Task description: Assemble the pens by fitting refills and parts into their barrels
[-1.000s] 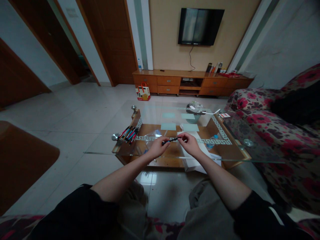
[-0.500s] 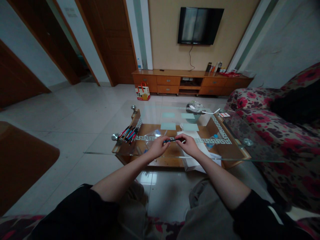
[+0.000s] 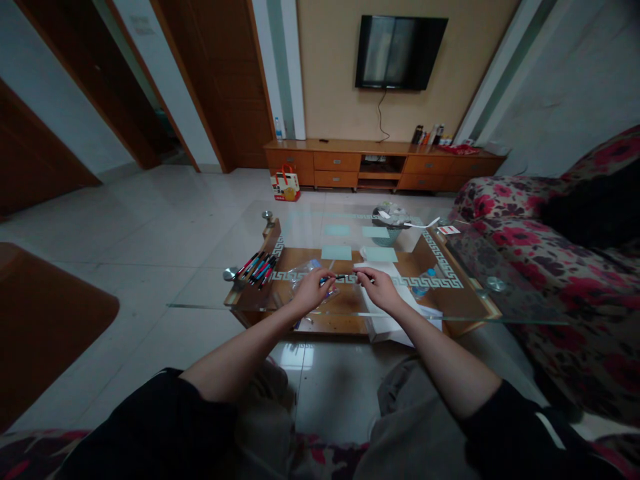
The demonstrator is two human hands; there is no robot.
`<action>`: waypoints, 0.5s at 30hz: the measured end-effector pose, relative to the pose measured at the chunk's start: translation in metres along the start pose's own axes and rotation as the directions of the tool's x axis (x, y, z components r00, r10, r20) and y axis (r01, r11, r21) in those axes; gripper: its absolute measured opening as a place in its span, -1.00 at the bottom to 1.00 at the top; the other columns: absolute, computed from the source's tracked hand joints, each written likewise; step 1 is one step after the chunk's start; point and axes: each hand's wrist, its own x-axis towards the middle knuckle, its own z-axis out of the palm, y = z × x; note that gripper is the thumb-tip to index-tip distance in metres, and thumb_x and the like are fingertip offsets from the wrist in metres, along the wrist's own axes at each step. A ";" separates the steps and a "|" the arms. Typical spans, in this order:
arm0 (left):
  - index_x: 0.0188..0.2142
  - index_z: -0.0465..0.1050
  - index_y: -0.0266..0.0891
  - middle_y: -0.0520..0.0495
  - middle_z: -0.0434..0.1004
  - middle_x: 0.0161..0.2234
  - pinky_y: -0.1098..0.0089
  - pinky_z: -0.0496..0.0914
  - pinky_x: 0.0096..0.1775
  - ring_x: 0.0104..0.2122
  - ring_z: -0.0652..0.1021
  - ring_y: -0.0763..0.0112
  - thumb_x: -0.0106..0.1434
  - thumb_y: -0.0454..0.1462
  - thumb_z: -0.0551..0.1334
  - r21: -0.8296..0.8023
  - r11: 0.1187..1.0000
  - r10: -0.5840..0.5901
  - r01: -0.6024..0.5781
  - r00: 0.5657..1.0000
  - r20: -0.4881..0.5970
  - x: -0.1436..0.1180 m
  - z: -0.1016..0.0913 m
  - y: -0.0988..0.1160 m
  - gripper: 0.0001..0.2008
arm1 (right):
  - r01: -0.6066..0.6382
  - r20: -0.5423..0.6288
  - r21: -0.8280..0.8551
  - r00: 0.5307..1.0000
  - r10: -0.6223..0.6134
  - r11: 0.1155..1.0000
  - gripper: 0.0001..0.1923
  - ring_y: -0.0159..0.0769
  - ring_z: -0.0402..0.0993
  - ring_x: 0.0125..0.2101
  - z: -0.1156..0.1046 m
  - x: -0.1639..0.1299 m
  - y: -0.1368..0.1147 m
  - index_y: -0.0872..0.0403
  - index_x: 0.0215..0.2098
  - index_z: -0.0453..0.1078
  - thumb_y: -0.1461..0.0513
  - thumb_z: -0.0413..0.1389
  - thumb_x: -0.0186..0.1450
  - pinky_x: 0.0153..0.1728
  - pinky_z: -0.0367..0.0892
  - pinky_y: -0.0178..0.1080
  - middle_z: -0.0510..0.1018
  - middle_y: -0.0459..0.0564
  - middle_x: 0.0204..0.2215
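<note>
One bare left hand (image 3: 310, 291), just below and left of centre in the head view, pinches a slim dark pen (image 3: 345, 276) between thumb and fingers. Opposite, the bare right hand (image 3: 379, 289) has its thumb and fingertips pressed together on the pen's right end. The pen lies nearly level between them, above a clear glass tabletop (image 3: 440, 283) with a white key-pattern border. Left of centre lies a bundle of red, blue and black pens (image 3: 257, 268); a crinkled transparent plastic bag (image 3: 299, 273) shows just beside the left hand.
</note>
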 end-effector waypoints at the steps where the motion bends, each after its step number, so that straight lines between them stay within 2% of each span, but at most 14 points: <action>1: -0.17 0.55 -0.18 -0.07 0.56 -0.23 0.33 0.37 -0.12 -0.21 0.52 0.31 0.34 -0.21 0.19 -0.005 1.000 0.002 -0.002 1.000 -0.003 0.000 -0.001 0.000 -0.82 | -0.016 0.004 0.021 1.000 0.016 1.000 -0.69 -0.21 0.55 -0.27 0.001 0.000 0.001 0.02 -0.07 0.52 0.10 0.01 0.40 -0.20 0.41 -0.18 0.63 0.00 -0.32; 4: -0.20 0.54 -0.20 -0.07 0.57 -0.22 0.33 0.37 -0.11 -0.20 0.53 0.31 0.33 -0.22 0.20 -0.027 1.000 0.009 -0.009 1.000 0.007 0.000 -0.002 0.006 -0.84 | -0.087 -0.002 0.156 0.996 0.089 0.984 -0.72 -0.25 0.54 -0.33 0.005 0.000 0.000 0.03 -0.07 0.43 0.07 0.02 0.39 -0.25 0.42 -0.20 0.62 -0.01 -0.34; 6: -0.22 0.54 -0.21 -0.07 0.58 -0.23 0.32 0.37 -0.11 -0.20 0.53 0.30 0.32 -0.22 0.21 -0.037 0.999 0.005 -0.005 1.000 0.023 0.000 -0.002 0.011 -0.84 | -0.108 -0.045 0.235 0.992 0.122 0.966 -0.73 -0.27 0.53 -0.32 0.008 0.001 -0.003 0.03 -0.09 0.38 0.06 0.06 0.36 -0.25 0.42 -0.21 0.61 0.00 -0.30; 10: -0.21 0.53 -0.21 -0.07 0.60 -0.24 0.31 0.38 -0.10 -0.22 0.54 0.31 0.31 -0.23 0.20 -0.069 0.998 -0.009 0.011 0.999 0.035 0.000 -0.002 0.015 -0.84 | -0.061 -0.178 0.176 0.980 0.093 0.982 -0.72 -0.24 0.47 -0.30 0.007 0.004 -0.007 0.06 -0.22 0.43 0.04 0.19 0.25 -0.23 0.40 -0.20 0.57 0.04 -0.26; 15: -0.20 0.54 -0.20 -0.05 0.59 -0.27 0.33 0.40 -0.13 -0.25 0.55 0.33 0.30 -0.22 0.22 -0.086 0.996 -0.032 0.034 0.999 0.030 -0.002 -0.001 0.013 -0.84 | -0.098 -0.196 0.235 0.970 0.146 0.967 -0.67 -0.24 0.44 -0.34 0.003 0.005 -0.002 0.09 -0.22 0.46 0.02 0.21 0.21 -0.28 0.39 -0.21 0.56 0.02 -0.34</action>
